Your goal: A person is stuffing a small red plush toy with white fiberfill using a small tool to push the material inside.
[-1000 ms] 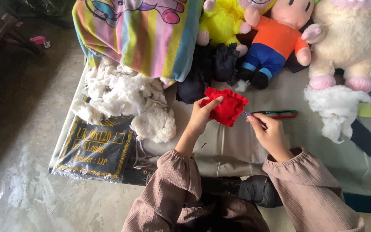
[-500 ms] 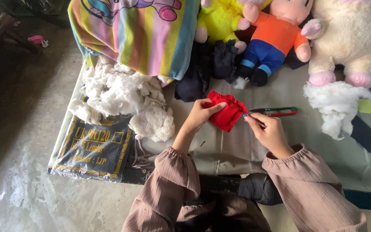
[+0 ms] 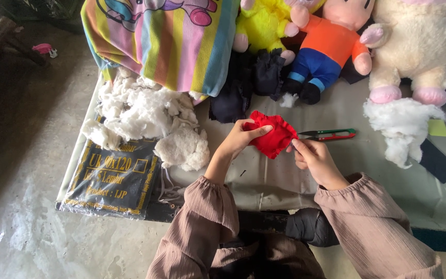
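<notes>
Two hands work one small red fabric piece point(image 3: 273, 137), mid-frame over the grey sheet point(image 3: 264, 181).

Going L to R: at 9 o'clock of your hands sits the black plastic packet point(image 3: 113, 182) w/ gold print, and above it, approx 10 o'clock, the heap of white stuffing point(image 3: 148, 116) under the striped plush point(image 3: 171, 39).

Your left hand point(image 3: 238, 140) grips the red piece from its L edge, thumb laid across the top, fingers curled underneath. Compared w/ a sec ago the piece looks more bunched and compact; it was spread wider then, so you seem to be gathering or turning it.

Your right hand point(image 3: 313, 157) pinches the piece's R edge, fingertips closed tight at about 3 o'clock of it. Can't tell if a needle or thread is in that pinch.

Just past it, 2 o'clock, the green-and-red thread snips point(image 3: 331, 135) lie untouched on the sheet. Farther R: a white stuffing clump point(image 3: 401, 126) below the cream plush point(image 3: 419, 46), w/ the orange-shirted doll point(image 3: 331, 46) at 12 o'clock.
</notes>
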